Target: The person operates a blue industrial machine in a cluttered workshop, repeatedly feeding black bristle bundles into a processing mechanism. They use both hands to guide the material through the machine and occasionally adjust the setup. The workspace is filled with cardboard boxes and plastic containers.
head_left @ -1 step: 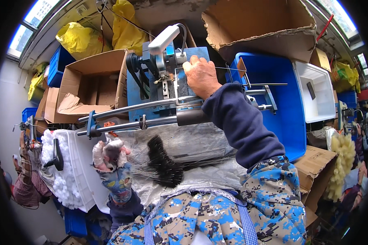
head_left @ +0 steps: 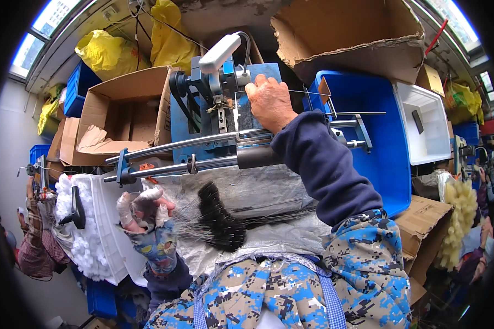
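I have the blue-bedded, belt-driven machine [head_left: 207, 129] just off 12 o'clock, toward 11, with two steel guide rails [head_left: 211, 163] slanting across its front. A white oblong housing [head_left: 219, 53] tops it. Below, toward 7 o'clock, a bunch of black bristles [head_left: 220, 222] lies on grey plastic sheeting [head_left: 269, 183], loose strands fanning toward 8.

The rails stand between the left hand [head_left: 146, 204] and the machine bed. On the other side, the navy sleeve [head_left: 326, 164] crosses over the rails and hides part of them from me. Beyond it, a deep blue tub [head_left: 392, 148] sits at 3, a white bin [head_left: 431, 140] farther out. Cardboard boxes fill 10 and 1 o'clock; a white crate [head_left: 112, 230] of white tufts sits at 8, with a co-worker past it.

The right hand [head_left: 270, 101], between 12 and 1, lies back-up over the bed, fingers bent forward; I cannot tell whether it grips anything. The left, near 8, is palm-up, its taped digits loosely curled and parted. The two hands are well apart.
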{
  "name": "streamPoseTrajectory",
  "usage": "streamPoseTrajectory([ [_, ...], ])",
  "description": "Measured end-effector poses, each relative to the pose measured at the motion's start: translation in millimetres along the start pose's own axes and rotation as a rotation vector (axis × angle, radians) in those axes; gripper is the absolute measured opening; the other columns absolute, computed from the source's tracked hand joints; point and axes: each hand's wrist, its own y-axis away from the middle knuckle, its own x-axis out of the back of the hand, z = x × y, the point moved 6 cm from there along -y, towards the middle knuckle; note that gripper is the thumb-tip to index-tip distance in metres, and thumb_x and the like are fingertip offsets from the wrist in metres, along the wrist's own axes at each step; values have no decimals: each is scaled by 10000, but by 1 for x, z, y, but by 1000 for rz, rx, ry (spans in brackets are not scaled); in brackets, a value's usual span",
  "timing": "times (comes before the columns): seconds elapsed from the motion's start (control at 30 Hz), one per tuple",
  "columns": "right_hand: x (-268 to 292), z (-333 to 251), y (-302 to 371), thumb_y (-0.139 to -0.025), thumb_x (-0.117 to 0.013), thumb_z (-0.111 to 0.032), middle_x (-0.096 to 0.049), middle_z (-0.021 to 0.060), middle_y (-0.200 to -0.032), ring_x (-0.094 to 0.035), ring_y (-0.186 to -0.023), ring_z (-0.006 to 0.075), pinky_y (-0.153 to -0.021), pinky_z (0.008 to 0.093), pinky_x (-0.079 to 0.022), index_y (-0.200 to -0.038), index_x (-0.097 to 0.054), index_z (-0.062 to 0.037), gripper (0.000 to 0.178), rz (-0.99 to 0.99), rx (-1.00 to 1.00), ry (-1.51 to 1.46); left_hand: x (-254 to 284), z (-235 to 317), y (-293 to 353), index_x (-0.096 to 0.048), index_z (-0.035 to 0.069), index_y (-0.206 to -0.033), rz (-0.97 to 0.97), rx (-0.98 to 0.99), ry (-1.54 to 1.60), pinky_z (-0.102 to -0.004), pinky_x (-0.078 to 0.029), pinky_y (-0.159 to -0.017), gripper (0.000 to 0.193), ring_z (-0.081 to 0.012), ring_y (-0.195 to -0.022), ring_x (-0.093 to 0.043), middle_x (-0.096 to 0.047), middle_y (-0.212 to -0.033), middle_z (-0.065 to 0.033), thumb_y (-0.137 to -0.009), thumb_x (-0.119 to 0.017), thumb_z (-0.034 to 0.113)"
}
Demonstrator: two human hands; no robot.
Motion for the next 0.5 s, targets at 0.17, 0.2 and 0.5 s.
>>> streamPoseTrajectory([
  [0.17,-7,3,-3,-760,-531,-109,-584,114,-882,-575,-826,286,-706,414,-425,-830,-617,-74,116,27,33,-99,1,-3,-8,-213,124,-1376,-115,26,238,-266,-512,-519,715,-194,-676,-616,-589,-946,-183,-784,-556,-83],
  [0.2,-11,4,-5,-762,-532,-110,-594,114,-886,-575,-832,289,-713,419,-421,-835,-627,-73,126,17,28,-123,-4,-5,-5,-215,131,-1376,-53,72,257,-262,-508,-499,717,-196,-662,-616,-587,-952,-184,-782,-554,-86],
  [0.5,-4,20,2,-752,-620,-248,-514,129,-1152,-437,-1078,301,-865,467,-318,-979,-638,-45,305,-47,-77,-115,-20,-11,3,-315,123,-1329,-67,200,255,-264,-510,-477,640,-193,-636,-612,-586,-963,-181,-779,-565,-87],
])
